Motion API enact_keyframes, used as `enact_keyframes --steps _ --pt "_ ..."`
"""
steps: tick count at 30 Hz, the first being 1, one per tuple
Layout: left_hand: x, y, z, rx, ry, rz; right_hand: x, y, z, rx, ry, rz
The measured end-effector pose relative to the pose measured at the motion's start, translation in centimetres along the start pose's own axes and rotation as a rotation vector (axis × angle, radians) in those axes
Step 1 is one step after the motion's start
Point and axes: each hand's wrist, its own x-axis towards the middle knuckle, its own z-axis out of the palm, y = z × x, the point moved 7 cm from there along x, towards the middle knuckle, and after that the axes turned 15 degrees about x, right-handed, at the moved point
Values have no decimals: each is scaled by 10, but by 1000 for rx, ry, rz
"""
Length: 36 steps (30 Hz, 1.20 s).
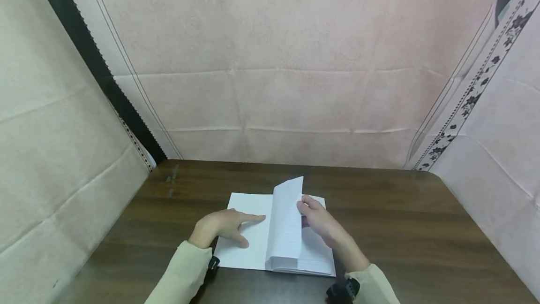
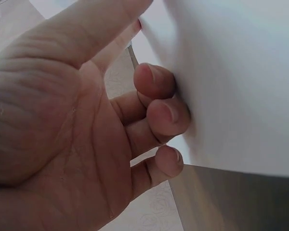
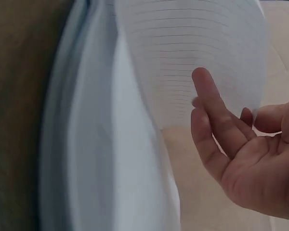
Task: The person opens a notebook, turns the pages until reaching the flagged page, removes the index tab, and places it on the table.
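An open notebook (image 1: pixel 244 203) lies on the table, its left side blank white and its right side ruled. My left hand (image 1: pixel 225 226) rests on the blank side in the head view, index finger pointing toward the spine. Up close in the left wrist view, fingertips (image 2: pixel 168 118) of that hand touch the white paper. Raised from the middle of the notebook is a lined page (image 1: pixel 287 219), curving upward. My right hand (image 1: pixel 318 219) pinches this page at its right edge between thumb and fingers. Ruled lines show on the lifted page (image 3: pixel 168 43) in the right wrist view.
A dark brown wooden table (image 1: pixel 401 229) spreads around the notebook. Pale cloth (image 1: pixel 270 60) hangs behind it and at both sides, with a floral border (image 1: pixel 470 100) on the right. A dark strip (image 1: pixel 101 69) runs down the left.
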Motion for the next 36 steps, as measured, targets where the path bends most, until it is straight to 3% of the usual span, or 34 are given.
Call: enact_keyframes --steps 7,14,18,24,27,32,36 --pt "3 -1 2 25 2 -22 2 6 19 20 -104 -37" --pt "2 -3 -3 34 31 -42 4 19 33 24 -66 -15" --pt "2 -1 -9 28 93 15 3 26 43 19 -115 -2" --pt "6 5 -26 -44 303 123 1 29 55 48 -167 -5" --pt "6 11 -32 -68 372 168 1 27 57 59 -166 -13" --pt "5 23 -31 32 374 201 1 23 59 85 -170 -38" --pt "4 29 -30 124 378 166 2 20 61 90 -185 -88"
